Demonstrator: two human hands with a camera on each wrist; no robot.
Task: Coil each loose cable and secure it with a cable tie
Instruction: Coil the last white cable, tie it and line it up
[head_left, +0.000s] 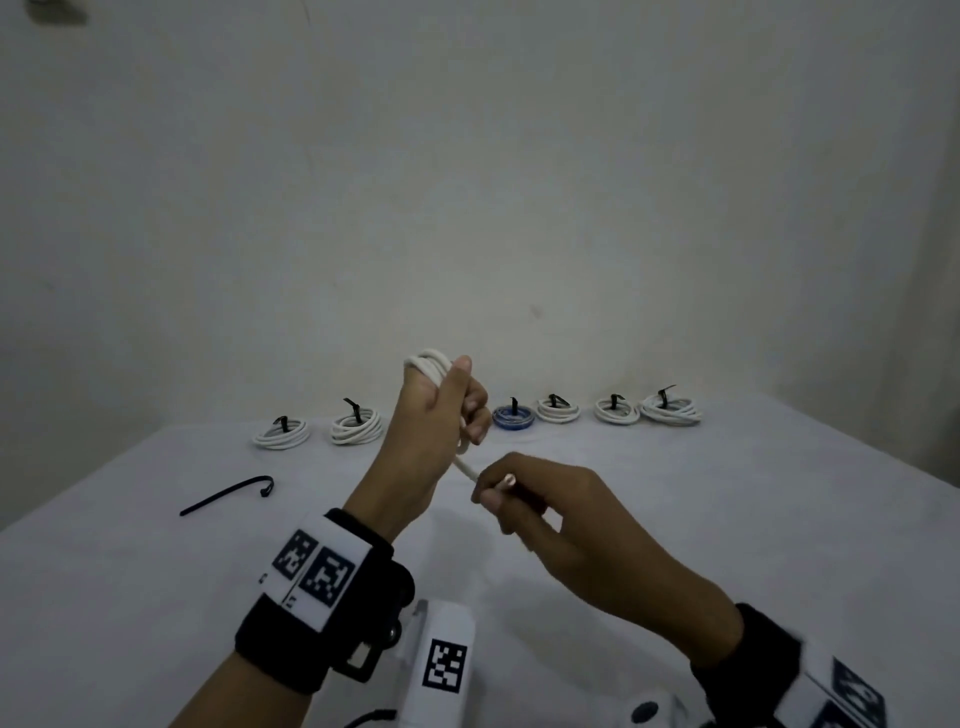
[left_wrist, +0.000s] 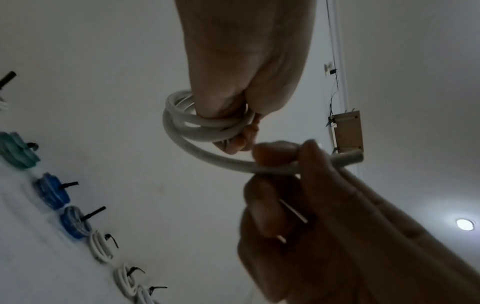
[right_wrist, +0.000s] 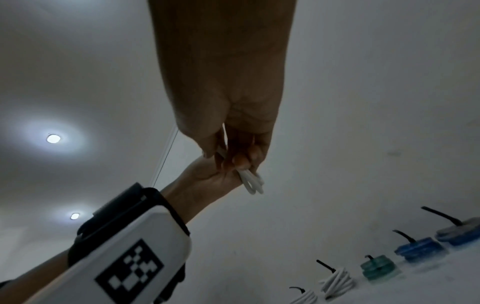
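— On the left a loose black tie (head_left: 228, 493) lies on the table (head_left: 779, 519). Mid-frame, the left hand (head_left: 436, 410) grips a coiled white cable (head_left: 431, 364) in the air, while the right hand (head_left: 540, 499) pinches its free end.

— The risk?

— If the left hand slackens, I'd say the loops spring apart. There's bare table below, and the finished coils (head_left: 561, 408) sit well back by the wall.

Left hand (head_left: 436, 410) fisted, right hand (head_left: 540, 499) pinching
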